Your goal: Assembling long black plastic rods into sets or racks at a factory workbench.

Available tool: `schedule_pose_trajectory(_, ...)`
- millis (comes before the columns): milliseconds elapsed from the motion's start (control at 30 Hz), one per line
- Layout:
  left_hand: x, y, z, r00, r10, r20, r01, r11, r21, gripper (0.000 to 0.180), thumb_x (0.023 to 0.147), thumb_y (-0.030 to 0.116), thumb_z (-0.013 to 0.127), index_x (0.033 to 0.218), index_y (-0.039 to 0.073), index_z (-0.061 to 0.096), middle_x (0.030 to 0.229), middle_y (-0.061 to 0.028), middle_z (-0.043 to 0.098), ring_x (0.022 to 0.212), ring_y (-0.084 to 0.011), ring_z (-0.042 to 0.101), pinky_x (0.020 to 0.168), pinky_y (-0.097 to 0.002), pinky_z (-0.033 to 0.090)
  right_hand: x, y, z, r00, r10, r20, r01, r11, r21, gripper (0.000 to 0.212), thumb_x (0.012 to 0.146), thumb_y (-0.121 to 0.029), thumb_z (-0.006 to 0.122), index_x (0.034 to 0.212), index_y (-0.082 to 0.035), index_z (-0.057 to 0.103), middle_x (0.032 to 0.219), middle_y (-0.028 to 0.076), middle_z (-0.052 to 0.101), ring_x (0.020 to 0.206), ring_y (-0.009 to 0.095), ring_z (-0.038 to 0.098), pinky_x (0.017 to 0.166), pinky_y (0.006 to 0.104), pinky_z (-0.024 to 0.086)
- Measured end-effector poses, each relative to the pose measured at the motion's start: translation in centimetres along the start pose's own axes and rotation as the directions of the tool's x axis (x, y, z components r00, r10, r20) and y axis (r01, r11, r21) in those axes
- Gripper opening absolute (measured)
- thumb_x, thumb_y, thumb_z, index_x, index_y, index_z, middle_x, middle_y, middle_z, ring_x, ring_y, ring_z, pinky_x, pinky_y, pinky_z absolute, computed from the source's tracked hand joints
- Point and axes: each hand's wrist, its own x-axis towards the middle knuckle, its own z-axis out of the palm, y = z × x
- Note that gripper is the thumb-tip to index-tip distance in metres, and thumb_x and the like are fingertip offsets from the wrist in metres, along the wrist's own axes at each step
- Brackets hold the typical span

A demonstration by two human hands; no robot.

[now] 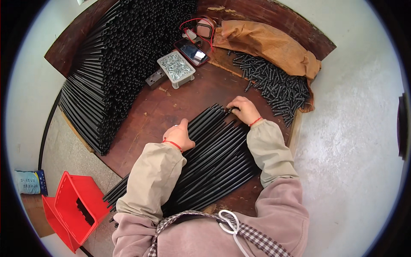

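Tubes (214,160) overhang the table's (147,109) 8-o'clock edge; left hand (179,135) grip unclear, right hand (245,110) pinches a black piece (233,109); bare wood at 11, then tub (184,79) of metal bits (175,65); red bin (70,199) at 8.

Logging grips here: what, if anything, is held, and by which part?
The right hand seems to pinch one of the black tubes by its far end; whether the left hand grips any is unclear.

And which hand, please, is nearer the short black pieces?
Right hand: below and left of the short black pieces; the left hand is farther left and lower.
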Motion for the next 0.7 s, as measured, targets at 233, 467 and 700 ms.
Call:
schedule_pose_trajectory(233, 0.4, -0.2, -0.5, 0.998, -0.008, 0.056, 0.009, 0.999, -0.031, 0.05, 0.06, 0.015, 0.064, 0.104, 0.004, 0.045, 0.085, -0.0166, 0.062, 0.081, -0.0352, 0.06, 0.072, -0.0387, 0.048, 0.9, 0.4, -1.7, 0.98, 0.048, 0.193, -0.055, 0.998, 0.028, 0.024, 0.065, 0.003, 0.061, 0.086, -0.008, 0.066, 0.082, 0.003, 0.057, 0.074, 0.02, 0.056, 0.07, 0.0276, 0.045)
schedule_pose_trajectory(467, 0.4, -0.2, -0.5, 0.995, -0.048, 0.088, 0.051, 0.998, -0.025, 0.064, 0.059, 0.019, 0.067, 0.117, 0.005, 0.043, 0.093, -0.0177, 0.062, 0.087, -0.0356, 0.059, 0.075, -0.0388, 0.047, 0.1, -1.4, -0.9, 0.975, 0.187, 0.123, -0.202, 0.972, 0.124, 0.022, 0.066, 0.002, 0.06, 0.085, -0.009, 0.065, 0.082, 0.004, 0.058, 0.074, 0.022, 0.056, 0.071, 0.0288, 0.045)
schedule_pose_trajectory(700, 0.3, -0.2, -0.4, 0.998, -0.02, 0.063, 0.021, 0.999, -0.03, 0.056, 0.059, 0.016, 0.064, 0.111, 0.006, 0.044, 0.088, -0.0165, 0.062, 0.084, -0.0348, 0.06, 0.072, -0.0384, 0.048, 0.3, -1.5, -0.8, 0.987, 0.104, 0.119, -0.102, 0.994, -0.023, 0.021, 0.07, 0.001, 0.059, 0.089, -0.008, 0.065, 0.083, 0.003, 0.058, 0.074, 0.02, 0.057, 0.069, 0.0263, 0.046)
